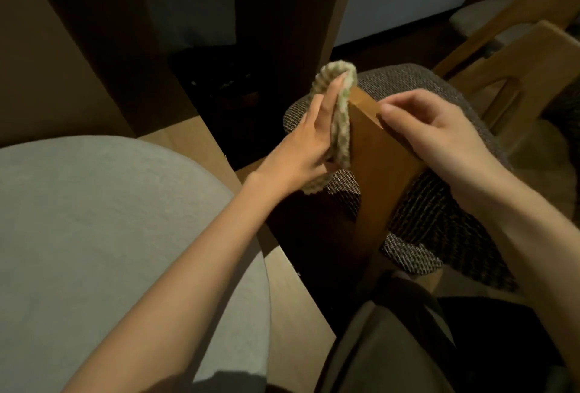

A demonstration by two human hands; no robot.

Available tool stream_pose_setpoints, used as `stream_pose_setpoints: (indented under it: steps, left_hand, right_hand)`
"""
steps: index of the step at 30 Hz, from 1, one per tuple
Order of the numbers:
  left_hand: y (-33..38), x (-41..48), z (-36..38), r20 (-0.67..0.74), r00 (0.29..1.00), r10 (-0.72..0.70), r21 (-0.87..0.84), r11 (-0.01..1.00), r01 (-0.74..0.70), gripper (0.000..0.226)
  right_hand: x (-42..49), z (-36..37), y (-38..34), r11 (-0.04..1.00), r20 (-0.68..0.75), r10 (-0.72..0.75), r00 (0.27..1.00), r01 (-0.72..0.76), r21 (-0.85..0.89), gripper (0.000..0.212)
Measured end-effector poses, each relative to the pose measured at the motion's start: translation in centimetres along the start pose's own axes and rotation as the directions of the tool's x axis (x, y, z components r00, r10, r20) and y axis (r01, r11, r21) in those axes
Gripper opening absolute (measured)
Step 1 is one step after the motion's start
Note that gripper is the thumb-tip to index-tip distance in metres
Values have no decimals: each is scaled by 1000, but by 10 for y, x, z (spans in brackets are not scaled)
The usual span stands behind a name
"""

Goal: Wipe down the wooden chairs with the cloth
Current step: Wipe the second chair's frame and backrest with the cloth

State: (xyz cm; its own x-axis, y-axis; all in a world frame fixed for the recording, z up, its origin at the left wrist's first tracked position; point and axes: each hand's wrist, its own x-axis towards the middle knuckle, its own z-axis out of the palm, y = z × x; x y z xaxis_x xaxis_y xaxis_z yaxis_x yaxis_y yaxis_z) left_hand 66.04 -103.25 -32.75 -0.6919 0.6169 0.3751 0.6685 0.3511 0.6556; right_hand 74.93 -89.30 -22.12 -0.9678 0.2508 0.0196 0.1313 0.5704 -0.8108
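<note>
— What hems the hands in?
— Left of the left hand (301, 148), a big grey rounded surface (94, 235) crowds close. Beyond the right hand (439, 129), two more wooden chairs (518, 57) stand near. Ahead of the fingertips lies a dark open gap.
— And the chair being wiped?
— Its wooden back (376, 173) runs between both hands, with the woven seat cushion (423, 214) below them.
— The hands themselves?
— The right one's fingers curl over the back's top edge, gripping it. The left one's fingers lie straight, pressing the knitted cloth (340, 135) against the back's left face.

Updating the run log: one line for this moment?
left hand: presses cloth on chair back | right hand: grips chair back | stage: wiping
</note>
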Motion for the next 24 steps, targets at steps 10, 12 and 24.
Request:
stream_pose_setpoints:
  steps: [10,12,24]
  left_hand:
    - [-12,5,35,-239,932,-274,-291,936,200,86]
    - [-17,5,39,-235,921,-310,-295,926,236,85]
    - [-48,-15,70,-212,855,-473,-452,824,343,75]
  right_hand:
    - [3,11,4,952,-70,-179,981,155,-263,14]
    - [4,13,3,947,-73,-177,982,150,-283,16]
    - [9,31,-5,756,-115,-201,973,80,-650,32]
